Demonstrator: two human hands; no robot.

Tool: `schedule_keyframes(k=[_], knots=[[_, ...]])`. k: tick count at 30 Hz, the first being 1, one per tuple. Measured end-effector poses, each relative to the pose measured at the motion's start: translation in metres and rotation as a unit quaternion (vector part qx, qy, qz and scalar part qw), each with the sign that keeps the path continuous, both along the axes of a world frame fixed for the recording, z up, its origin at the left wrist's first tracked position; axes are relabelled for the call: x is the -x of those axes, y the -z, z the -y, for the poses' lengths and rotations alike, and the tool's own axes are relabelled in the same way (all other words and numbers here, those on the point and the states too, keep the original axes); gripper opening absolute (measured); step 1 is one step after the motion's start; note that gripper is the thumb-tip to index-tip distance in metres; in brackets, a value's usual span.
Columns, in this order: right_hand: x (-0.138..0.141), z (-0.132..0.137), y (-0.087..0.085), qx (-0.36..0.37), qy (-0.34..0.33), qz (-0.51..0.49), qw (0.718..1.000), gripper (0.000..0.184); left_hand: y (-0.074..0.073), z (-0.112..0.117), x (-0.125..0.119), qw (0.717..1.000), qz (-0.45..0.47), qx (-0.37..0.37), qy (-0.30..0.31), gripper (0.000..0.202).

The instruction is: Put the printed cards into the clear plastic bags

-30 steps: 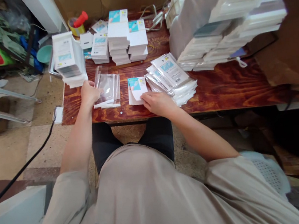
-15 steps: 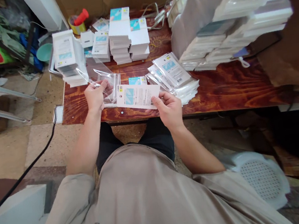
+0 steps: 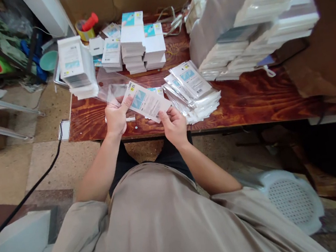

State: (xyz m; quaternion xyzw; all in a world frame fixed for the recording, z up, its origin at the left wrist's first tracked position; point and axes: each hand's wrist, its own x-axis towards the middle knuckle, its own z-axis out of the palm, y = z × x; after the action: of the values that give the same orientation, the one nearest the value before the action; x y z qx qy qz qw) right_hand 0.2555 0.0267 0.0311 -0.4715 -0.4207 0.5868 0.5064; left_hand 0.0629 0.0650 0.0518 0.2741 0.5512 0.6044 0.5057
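My right hand [image 3: 175, 127] pinches the lower right end of a white printed card [image 3: 148, 102] with a blue picture and small text. The card slants, its upper left end at the fingers of my left hand [image 3: 117, 117]. A clear plastic bag [image 3: 108, 85] is held in my left hand and spreads out above it. Whether the card's end is inside the bag or only against it, I cannot tell. Behind the card, partly hidden, another blue and white card [image 3: 159, 91] lies on the wooden table [image 3: 89, 119]. Both hands are closed.
Bagged cards [image 3: 192, 85] lie in an overlapping pile to the right. Stacks of cards [image 3: 132, 39] and a bagged stack [image 3: 75, 68] stand at the back. Tall stacks of clear bags [image 3: 223, 32] rise at the right. A roll of yellow tape [image 3: 85, 31] sits at the back left.
The card has moved left and tilted, its left end now meeting my left hand and the bag. My right hand came left with it; my left hand shifted slightly right and nearer me.
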Motion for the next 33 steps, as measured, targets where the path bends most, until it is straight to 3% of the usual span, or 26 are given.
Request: schedule_keyframes(k=[2, 4, 7, 11, 14, 16, 18, 20, 22, 24, 25, 27, 29, 30, 33], knots=[[-0.006, 0.0, 0.005, 0.002, -0.084, 0.004, 0.996, 0.048, -0.008, 0.004, 0.003, 1.0, 0.011, 0.0, 0.011, 0.051], [-0.012, -0.004, 0.01, -0.01, -0.111, 0.027, 0.993, 0.045, -0.015, 0.009, 0.004, 0.999, 0.024, 0.001, 0.038, 0.054], [-0.012, -0.011, 0.013, -0.053, -0.046, 0.031, 0.997, 0.053, -0.02, 0.02, -0.004, 0.993, 0.04, 0.003, 0.107, 0.057], [0.001, -0.015, 0.005, -0.079, 0.003, 0.032, 0.996, 0.072, -0.012, 0.031, -0.02, 0.986, 0.01, 0.016, 0.163, 0.056], [-0.006, -0.024, -0.003, -0.081, -0.022, 0.055, 0.995, 0.063, -0.009, 0.026, -0.017, 0.978, -0.066, 0.036, 0.197, 0.058], [-0.028, -0.041, -0.004, -0.103, 0.017, 0.099, 0.99, 0.053, -0.011, 0.018, -0.005, 0.963, -0.173, 0.063, 0.199, 0.055], [-0.061, -0.065, -0.003, -0.138, 0.119, 0.18, 0.967, 0.044, -0.014, 0.006, 0.013, 0.923, -0.348, 0.096, 0.137, 0.05], [-0.095, -0.09, -0.001, -0.14, 0.206, 0.302, 0.92, 0.034, -0.014, -0.006, 0.032, 0.836, -0.527, 0.145, 0.058, 0.049], [-0.121, -0.106, 0.001, -0.113, 0.248, 0.439, 0.856, 0.027, -0.009, -0.018, 0.049, 0.764, -0.608, 0.209, 0.051, 0.058], [-0.13, -0.109, 0.001, -0.119, 0.257, 0.54, 0.793, 0.028, -0.002, -0.029, 0.062, 0.737, -0.623, 0.25, 0.077, 0.067], [-0.128, -0.106, 0.0, -0.143, 0.247, 0.567, 0.773, 0.029, 0.002, -0.033, 0.066, 0.735, -0.62, 0.259, 0.088, 0.069], [-0.111, -0.093, -0.001, -0.225, 0.167, 0.578, 0.766, 0.031, 0.01, -0.041, 0.074, 0.739, -0.609, 0.268, 0.102, 0.064], [-0.084, -0.079, -0.004, -0.306, 0.0, 0.562, 0.768, 0.031, 0.014, -0.047, 0.079, 0.753, -0.587, 0.275, 0.114, 0.047], [-0.071, -0.074, -0.005, -0.329, -0.101, 0.56, 0.754, 0.032, 0.015, -0.049, 0.08, 0.761, -0.576, 0.275, 0.116, 0.038], [-0.04, -0.07, -0.012, -0.327, -0.319, 0.602, 0.655, 0.038, 0.015, -0.049, 0.084, 0.795, -0.544, 0.25, 0.097, 0.029]])
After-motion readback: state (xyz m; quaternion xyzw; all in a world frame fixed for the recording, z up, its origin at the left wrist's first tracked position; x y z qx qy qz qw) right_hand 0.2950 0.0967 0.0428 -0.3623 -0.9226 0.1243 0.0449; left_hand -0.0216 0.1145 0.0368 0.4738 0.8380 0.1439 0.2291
